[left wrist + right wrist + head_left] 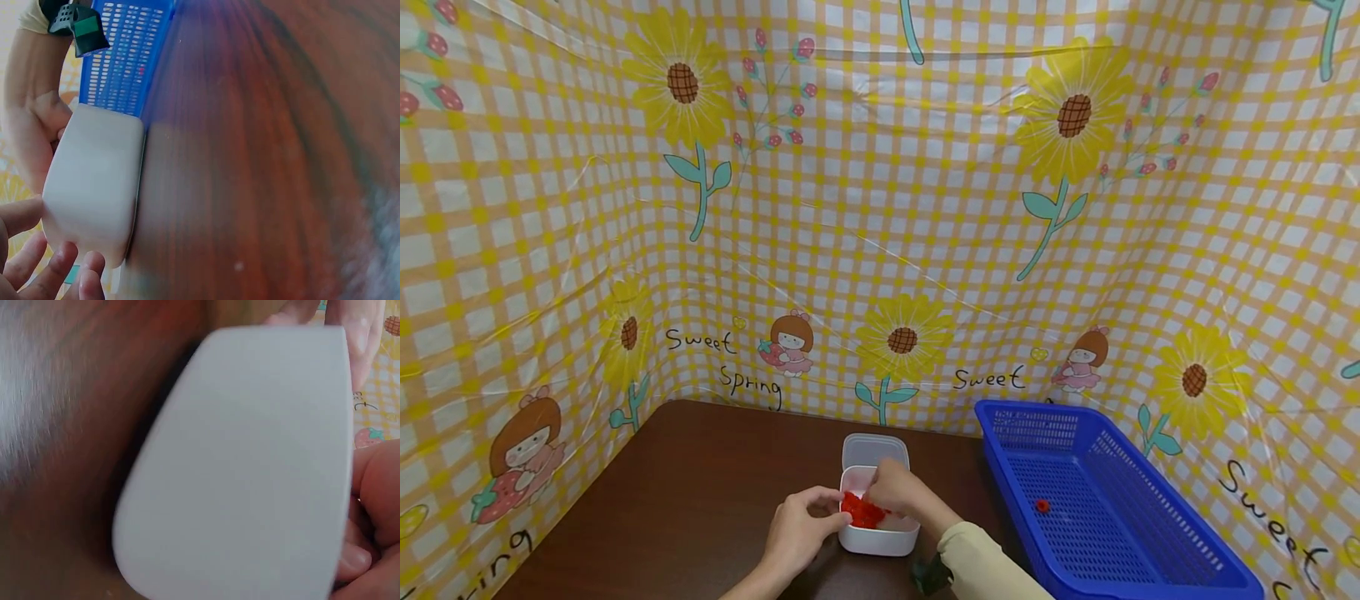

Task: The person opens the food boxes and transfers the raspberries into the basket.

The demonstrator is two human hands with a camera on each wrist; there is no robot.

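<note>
A pale sleeve (992, 562) leads to the right hand (892, 487), fingers down inside the white box (878, 544); whether that grip clamps anything I cannot tell. The box, holding red pieces (863, 512), stands on the counter (722, 483), short of its back edge. The left hand (797, 527) touches the box's left side, its grip apart. Toward the counter's right edge lies a blue basket (1011, 485).

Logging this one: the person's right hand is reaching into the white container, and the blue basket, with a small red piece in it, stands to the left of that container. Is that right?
Not quite: the head view shows the blue basket standing to the right of the white container. The right hand does reach into the container, and a small red piece lies in the basket.
</note>
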